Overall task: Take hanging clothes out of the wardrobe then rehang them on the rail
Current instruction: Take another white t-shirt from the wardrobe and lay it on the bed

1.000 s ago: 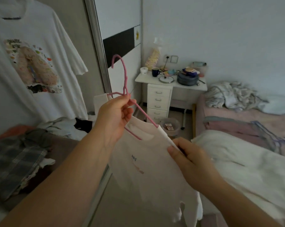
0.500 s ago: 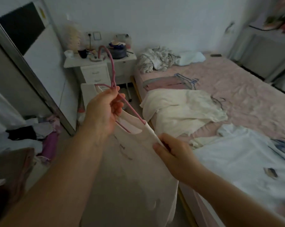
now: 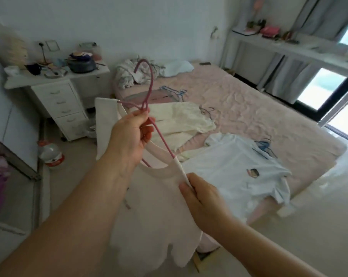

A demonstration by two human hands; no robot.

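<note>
no legible text, shirt prints and bottle label too blurred

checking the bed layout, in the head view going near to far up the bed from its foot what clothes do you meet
Pale blue t-shirt with a small printed picture → cream-coloured garment spread flat → folded dusty-pink cloth with blue wire hangers → crumpled grey-and-white bundle by the wall.

white walls | pink bed (image 3: 249,100) | white drawer unit (image 3: 63,104) | bright window (image 3: 319,86) | pale floor (image 3: 289,226)
</note>
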